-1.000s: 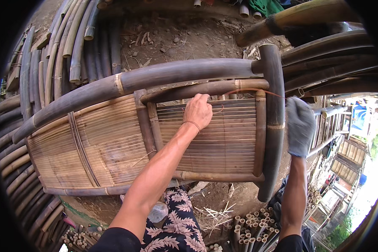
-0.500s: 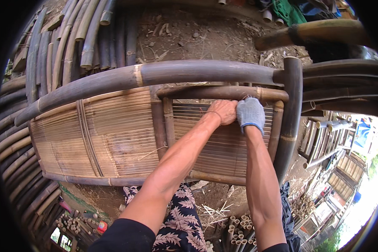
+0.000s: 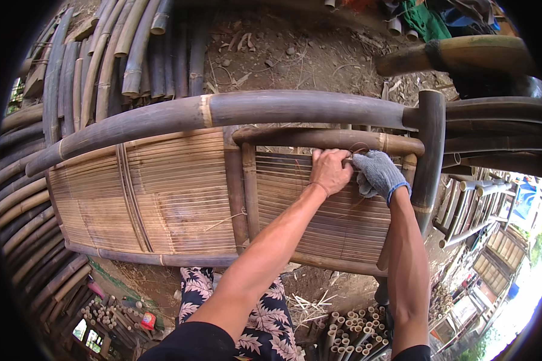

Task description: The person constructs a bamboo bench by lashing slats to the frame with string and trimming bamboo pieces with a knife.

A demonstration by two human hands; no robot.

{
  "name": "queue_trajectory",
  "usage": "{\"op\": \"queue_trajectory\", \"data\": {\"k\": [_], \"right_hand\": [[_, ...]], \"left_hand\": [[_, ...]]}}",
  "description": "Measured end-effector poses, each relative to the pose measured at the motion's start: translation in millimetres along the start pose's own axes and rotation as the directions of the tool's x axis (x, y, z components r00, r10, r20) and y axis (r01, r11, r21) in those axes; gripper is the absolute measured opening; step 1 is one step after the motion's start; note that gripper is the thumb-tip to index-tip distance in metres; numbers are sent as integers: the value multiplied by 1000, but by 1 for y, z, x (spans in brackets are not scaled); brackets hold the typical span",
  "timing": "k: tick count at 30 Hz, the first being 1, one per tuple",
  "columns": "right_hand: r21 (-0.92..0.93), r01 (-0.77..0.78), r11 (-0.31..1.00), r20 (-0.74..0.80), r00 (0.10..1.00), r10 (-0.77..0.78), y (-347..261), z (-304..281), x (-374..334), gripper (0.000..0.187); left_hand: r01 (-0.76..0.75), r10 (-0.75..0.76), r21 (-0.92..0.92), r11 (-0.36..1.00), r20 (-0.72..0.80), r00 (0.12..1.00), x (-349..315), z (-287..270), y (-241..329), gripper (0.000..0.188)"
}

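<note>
A dark bamboo bench lies across the view, with a slatted seat panel point(image 3: 319, 222) at its right end. Both hands meet at that panel's far edge, just below a bamboo rail point(image 3: 325, 138). My bare left hand point(image 3: 332, 171) is closed there, fingers bent down over the slats; what they grip is hidden. Beside it, my right hand point(image 3: 379, 174), in a grey knitted glove, pinches with thumb and forefinger at a thin reddish-brown strand point(image 3: 360, 145), which loops up over the rail. The two hands' fingertips nearly touch.
A thick curved bamboo pole point(image 3: 307, 108) runs along the bench's far side, joining an upright post point(image 3: 430, 156). Long poles point(image 3: 21, 204) are stacked at left. Cut bamboo tubes point(image 3: 355, 334) stand near my legs. Another bamboo frame point(image 3: 473, 204) sits at right.
My right hand has turned and drawn slightly right, so its thumb and forefinger now show. The left hand has shifted slightly. The whole view has moved a little.
</note>
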State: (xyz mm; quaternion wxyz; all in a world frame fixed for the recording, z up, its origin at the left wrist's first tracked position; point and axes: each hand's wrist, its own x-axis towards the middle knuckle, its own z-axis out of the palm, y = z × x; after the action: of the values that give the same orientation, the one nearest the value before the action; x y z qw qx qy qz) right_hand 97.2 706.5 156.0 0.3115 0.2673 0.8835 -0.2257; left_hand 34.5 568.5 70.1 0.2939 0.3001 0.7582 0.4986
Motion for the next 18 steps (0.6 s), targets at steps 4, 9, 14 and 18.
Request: {"op": "queue_trajectory", "data": {"k": [4, 9, 14, 18], "right_hand": [[-21, -325, 946, -508, 818, 270, -38, 1, -51, 34], [-64, -108, 992, -770, 638, 20, -46, 27, -71, 46], [93, 108, 990, -760, 650, 1, -38, 47, -61, 27], [725, 209, 656, -471, 845, 252, -55, 36, -128, 14]], "left_hand": [[131, -177, -295, 947, -136, 975, -4, -26, 7, 16], [435, -343, -682, 588, 278, 898, -3, -37, 34, 24], [487, -241, -602, 633, 444, 863, 10, -61, 41, 23], [586, -270, -537, 606, 554, 787, 11, -70, 38, 32]]}}
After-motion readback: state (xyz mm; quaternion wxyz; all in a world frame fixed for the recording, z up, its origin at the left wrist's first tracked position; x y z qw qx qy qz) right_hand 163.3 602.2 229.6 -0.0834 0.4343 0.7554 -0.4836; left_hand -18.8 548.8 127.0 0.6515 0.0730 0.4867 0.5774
